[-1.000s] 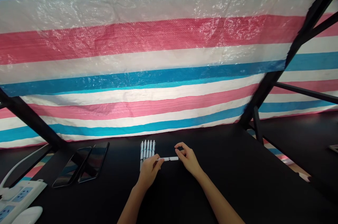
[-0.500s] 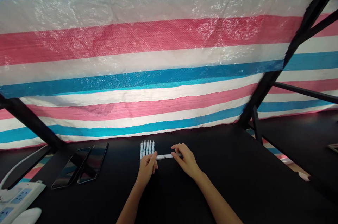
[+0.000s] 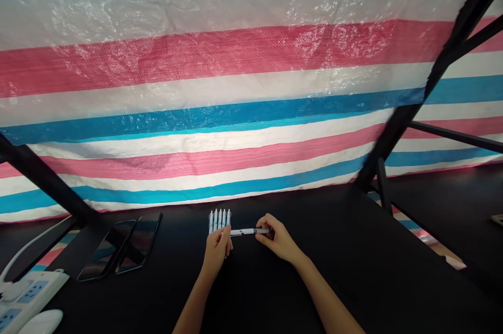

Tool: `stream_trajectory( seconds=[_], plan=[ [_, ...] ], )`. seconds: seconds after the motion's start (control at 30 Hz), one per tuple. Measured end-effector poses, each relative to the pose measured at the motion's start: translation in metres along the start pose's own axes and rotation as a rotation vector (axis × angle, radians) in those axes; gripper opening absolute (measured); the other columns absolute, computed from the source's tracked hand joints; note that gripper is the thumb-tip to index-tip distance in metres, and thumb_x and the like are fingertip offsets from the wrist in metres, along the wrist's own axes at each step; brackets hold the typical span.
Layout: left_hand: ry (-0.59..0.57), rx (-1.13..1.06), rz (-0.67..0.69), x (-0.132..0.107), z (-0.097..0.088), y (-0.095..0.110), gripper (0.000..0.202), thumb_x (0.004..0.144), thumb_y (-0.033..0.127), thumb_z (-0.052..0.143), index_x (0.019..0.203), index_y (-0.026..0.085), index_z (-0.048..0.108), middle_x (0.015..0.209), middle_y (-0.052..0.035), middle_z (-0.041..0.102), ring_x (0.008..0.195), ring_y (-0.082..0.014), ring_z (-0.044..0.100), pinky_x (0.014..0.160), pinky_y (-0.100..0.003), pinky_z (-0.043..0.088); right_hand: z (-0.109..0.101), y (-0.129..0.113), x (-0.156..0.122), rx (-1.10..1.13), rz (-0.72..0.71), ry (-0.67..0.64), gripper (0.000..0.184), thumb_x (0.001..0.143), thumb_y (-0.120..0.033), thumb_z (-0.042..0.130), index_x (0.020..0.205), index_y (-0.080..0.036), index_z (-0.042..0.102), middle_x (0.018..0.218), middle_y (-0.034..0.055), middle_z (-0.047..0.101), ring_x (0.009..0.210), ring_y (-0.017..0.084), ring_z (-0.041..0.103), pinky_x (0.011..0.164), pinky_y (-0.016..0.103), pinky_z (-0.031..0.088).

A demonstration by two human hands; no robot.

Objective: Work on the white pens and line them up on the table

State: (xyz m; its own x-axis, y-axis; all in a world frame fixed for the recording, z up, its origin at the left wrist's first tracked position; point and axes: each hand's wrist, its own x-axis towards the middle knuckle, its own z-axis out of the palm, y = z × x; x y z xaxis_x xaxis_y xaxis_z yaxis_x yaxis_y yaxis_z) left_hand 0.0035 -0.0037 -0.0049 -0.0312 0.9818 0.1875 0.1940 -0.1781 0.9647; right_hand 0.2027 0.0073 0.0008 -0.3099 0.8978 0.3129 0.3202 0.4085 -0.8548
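A white pen (image 3: pixel 246 232) with a grey end section lies level between my two hands, just above the black table. My left hand (image 3: pixel 216 250) is closed on its left part, thumb on top. At the other end, my right hand (image 3: pixel 278 239) curls its thumb and fingers round the grey section; the very tip is hidden by the fingers. Behind my left hand stands a row of several white pens (image 3: pixel 219 221) in a clear holder or sleeve, side by side, partly covered by that hand.
Two dark phones (image 3: pixel 108 250) lie on the black table (image 3: pixel 251 297) at the left. A white power strip (image 3: pixel 35 292) and a white rounded object (image 3: pixel 43 322) are at the lower left. Black frame bars (image 3: pixel 393 140) slope up at both sides. A striped plastic sheet (image 3: pixel 216 77) hangs behind.
My right fingers have closed in around the pen's end, and its grey section now shows. My left hand has shifted slightly left with the pen.
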Motion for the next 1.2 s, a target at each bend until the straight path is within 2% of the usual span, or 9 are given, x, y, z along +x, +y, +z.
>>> stream_trajectory(
  seconds=[0.1,0.23,0.3,0.43,0.57,0.77,0.9,1.0,1.2],
  plan=[
    [-0.002,0.003,0.008,0.0,0.0,-0.001,0.053,0.084,0.047,0.042,0.037,0.021,0.04,0.031,0.0027,0.041,0.037,-0.0109,0.044,0.051,-0.025,0.04,-0.001,-0.001,-0.001,-0.027,0.028,-0.02,0.02,0.083,-0.037,0.056,0.093,-0.02,0.059,0.077,-0.0006,0.053,0.06,0.011,0.045,0.054,0.022,0.035],
    [0.002,-0.002,0.006,0.0,-0.001,-0.004,0.052,0.084,0.047,0.043,0.038,0.021,0.04,0.031,0.0033,0.04,0.037,-0.0108,0.043,0.051,-0.025,0.039,0.0,-0.003,0.0,-0.106,0.051,-0.072,0.031,0.092,-0.036,0.04,0.079,-0.02,0.062,0.073,0.0002,0.059,0.066,0.014,0.052,0.06,0.024,0.036],
    [0.016,-0.002,-0.003,0.0,-0.001,-0.005,0.051,0.083,0.047,0.044,0.039,0.021,0.04,0.03,0.0038,0.039,0.035,-0.0102,0.041,0.05,-0.025,0.038,0.001,-0.003,0.0,-0.119,0.051,-0.081,0.029,0.091,-0.035,0.042,0.075,-0.019,0.061,0.071,-0.0001,0.059,0.066,0.014,0.053,0.059,0.024,0.036],
    [0.04,-0.021,-0.001,0.001,-0.002,-0.006,0.05,0.082,0.043,0.047,0.038,0.021,0.039,0.03,0.0045,0.038,0.034,-0.0097,0.039,0.049,-0.025,0.038,0.001,-0.004,0.0,-0.08,0.043,-0.054,0.011,0.083,-0.03,0.055,0.08,-0.02,0.057,0.071,-0.0019,0.054,0.061,0.012,0.048,0.055,0.022,0.034],
    [0.033,-0.049,0.007,0.001,-0.004,-0.006,0.05,0.082,0.041,0.048,0.037,0.021,0.039,0.031,0.0043,0.036,0.037,-0.0108,0.043,0.052,-0.025,0.039,0.001,-0.002,0.0,-0.043,0.044,-0.044,0.007,0.082,-0.027,0.056,0.082,-0.02,0.055,0.071,-0.0027,0.05,0.06,0.011,0.045,0.054,0.021,0.033],
    [0.076,-0.057,-0.018,0.002,-0.011,-0.004,0.051,0.08,0.043,0.05,0.036,0.02,0.038,0.032,0.0048,0.036,0.034,-0.0082,0.035,0.046,-0.024,0.035,-0.002,0.0,-0.001,-0.033,0.038,-0.034,0.014,0.087,-0.03,0.049,0.089,-0.02,0.058,0.067,-0.0029,0.048,0.057,0.011,0.043,0.053,0.022,0.031],
    [0.119,-0.132,-0.081,0.006,-0.019,-0.003,0.052,0.078,0.049,0.05,0.037,0.02,0.035,0.033,0.0048,0.035,0.034,-0.0079,0.034,0.041,-0.023,0.03,-0.005,-0.002,-0.001,-0.004,0.057,-0.018,0.019,0.086,-0.034,0.049,0.086,-0.019,0.06,0.062,-0.0031,0.046,0.054,0.01,0.041,0.051,0.022,0.03],
    [0.146,-0.189,-0.115,0.008,-0.024,-0.002,0.054,0.077,0.05,0.049,0.036,0.022,0.03,0.031,0.0058,0.028,0.036,-0.0099,0.039,0.044,-0.023,0.034,-0.008,-0.002,0.0,0.014,0.064,0.018,0.019,0.085,-0.034,0.05,0.082,-0.019,0.061,0.061,-0.003,0.046,0.054,0.011,0.041,0.051,0.023,0.03],
    [0.18,-0.22,-0.115,0.008,-0.029,0.003,0.053,0.079,0.046,0.047,0.036,0.023,0.025,0.032,0.0063,0.022,0.04,-0.0118,0.044,0.054,-0.025,0.042,-0.012,-0.001,0.001,0.028,0.064,0.077,0.019,0.084,-0.034,0.05,0.08,-0.018,0.061,0.06,-0.0031,0.044,0.054,0.011,0.04,0.052,0.023,0.031]
  ],
)
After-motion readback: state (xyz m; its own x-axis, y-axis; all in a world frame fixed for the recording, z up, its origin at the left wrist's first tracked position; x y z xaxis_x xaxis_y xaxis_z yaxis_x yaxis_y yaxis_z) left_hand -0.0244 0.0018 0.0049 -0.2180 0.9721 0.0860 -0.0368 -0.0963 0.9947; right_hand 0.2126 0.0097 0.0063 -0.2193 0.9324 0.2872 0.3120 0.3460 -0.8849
